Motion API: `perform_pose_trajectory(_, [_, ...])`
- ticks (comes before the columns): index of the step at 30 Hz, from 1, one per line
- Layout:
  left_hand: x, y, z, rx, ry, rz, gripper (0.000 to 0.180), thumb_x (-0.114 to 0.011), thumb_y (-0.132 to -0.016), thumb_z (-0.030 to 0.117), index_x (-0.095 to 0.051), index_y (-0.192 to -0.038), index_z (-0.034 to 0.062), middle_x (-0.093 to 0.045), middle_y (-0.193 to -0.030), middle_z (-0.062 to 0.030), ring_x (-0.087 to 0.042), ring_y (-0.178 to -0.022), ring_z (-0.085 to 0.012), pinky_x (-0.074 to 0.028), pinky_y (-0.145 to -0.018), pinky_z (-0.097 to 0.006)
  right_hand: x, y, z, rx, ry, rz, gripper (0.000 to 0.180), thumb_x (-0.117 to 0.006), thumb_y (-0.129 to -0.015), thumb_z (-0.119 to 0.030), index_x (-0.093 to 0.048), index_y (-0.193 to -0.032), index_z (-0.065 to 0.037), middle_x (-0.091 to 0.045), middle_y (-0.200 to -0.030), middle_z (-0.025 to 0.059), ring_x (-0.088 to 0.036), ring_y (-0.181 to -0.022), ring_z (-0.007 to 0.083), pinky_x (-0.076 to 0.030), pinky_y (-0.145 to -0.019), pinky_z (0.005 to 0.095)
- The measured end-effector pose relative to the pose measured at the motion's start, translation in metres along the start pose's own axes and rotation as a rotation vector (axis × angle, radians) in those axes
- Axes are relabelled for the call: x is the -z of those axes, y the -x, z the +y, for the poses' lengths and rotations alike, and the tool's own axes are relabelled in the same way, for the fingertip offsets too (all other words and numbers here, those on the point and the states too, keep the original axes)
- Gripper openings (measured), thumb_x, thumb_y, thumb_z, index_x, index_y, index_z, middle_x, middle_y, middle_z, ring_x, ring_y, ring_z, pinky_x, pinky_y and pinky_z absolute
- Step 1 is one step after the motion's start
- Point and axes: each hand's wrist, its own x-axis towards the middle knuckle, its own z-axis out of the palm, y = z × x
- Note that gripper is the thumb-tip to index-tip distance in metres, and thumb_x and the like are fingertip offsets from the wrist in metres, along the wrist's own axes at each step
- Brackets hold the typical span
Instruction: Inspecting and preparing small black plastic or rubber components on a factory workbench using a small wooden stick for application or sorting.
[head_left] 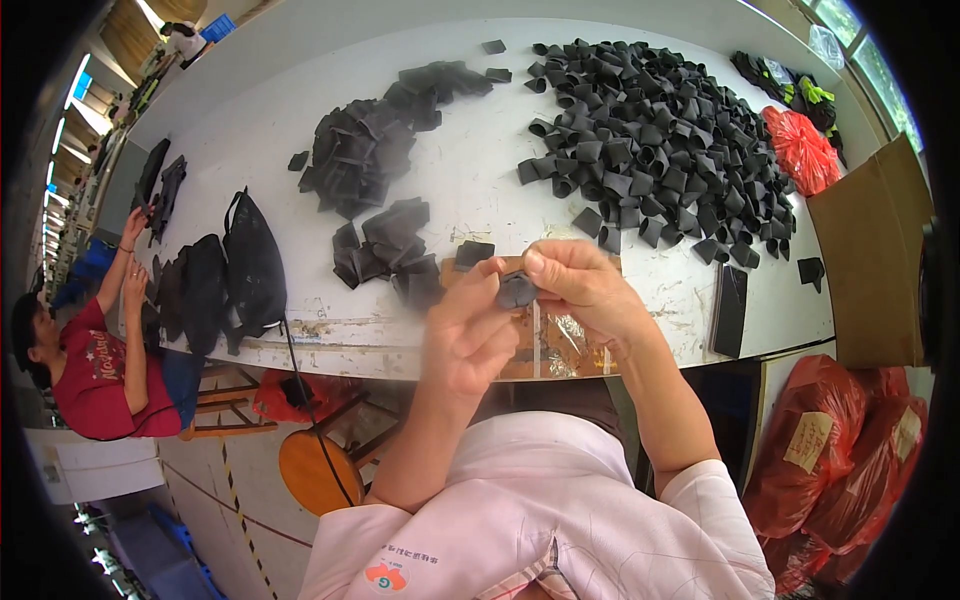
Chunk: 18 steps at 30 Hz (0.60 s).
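My left hand [470,335] and my right hand [592,292] meet over the near edge of the white table [470,175]. Pinched between their fingertips is a small dark grey fabric piece [517,291], curved into a rounded shape. Both hands hold it, and the fingers cover part of its rim. Under and behind them lies a brown board [585,358] with clear tape on it. Another dark fabric piece [474,255] rests flat just beyond my left hand.
Many black fabric loops [650,140] heap at the right; flat dark pieces [360,160] lie left of centre. A black block [730,312], cardboard box [870,255] and red bags [808,435] stand right. At left, a person in red [110,370] handles black bags [255,265]; a stool [320,472] is below.
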Motion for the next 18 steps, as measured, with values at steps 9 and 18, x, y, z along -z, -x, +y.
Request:
perform_pose_trajectory(9, [-0.010, -0.006, -0.011, -1.020, -1.622, 0.109, 0.030, -0.059, -0.080, 0.008, -0.050, -0.107, -0.0025, -0.059, -0.085, -0.0096, -0.055, -0.079, -0.0139, -0.042, -0.067, -0.020, -0.005, 0.014, 0.018, 0.478, 0.433, 0.407, 0.038, -0.058, -0.082, -0.034, -0.053, -0.094, 0.002, -0.050, -0.073, 0.0036, -0.047, -0.060, 0.0094, -0.041, -0.052, 0.0226])
perform_pose_trajectory(18, [-0.016, -0.005, -0.015, -0.965, -1.291, 0.189, 0.009, -0.054, -0.085, 0.009, -0.052, -0.081, 0.0016, -0.054, -0.080, -0.0015, -0.051, -0.075, -0.0091, -0.043, -0.067, -0.023, -0.020, 0.018, 0.013, 0.977, 1.122, 0.472, 0.038, -0.071, -0.061, -0.011, -0.056, -0.095, -0.001, -0.052, -0.081, 0.0094, -0.053, -0.065, 0.0232, -0.044, -0.051, 0.0291])
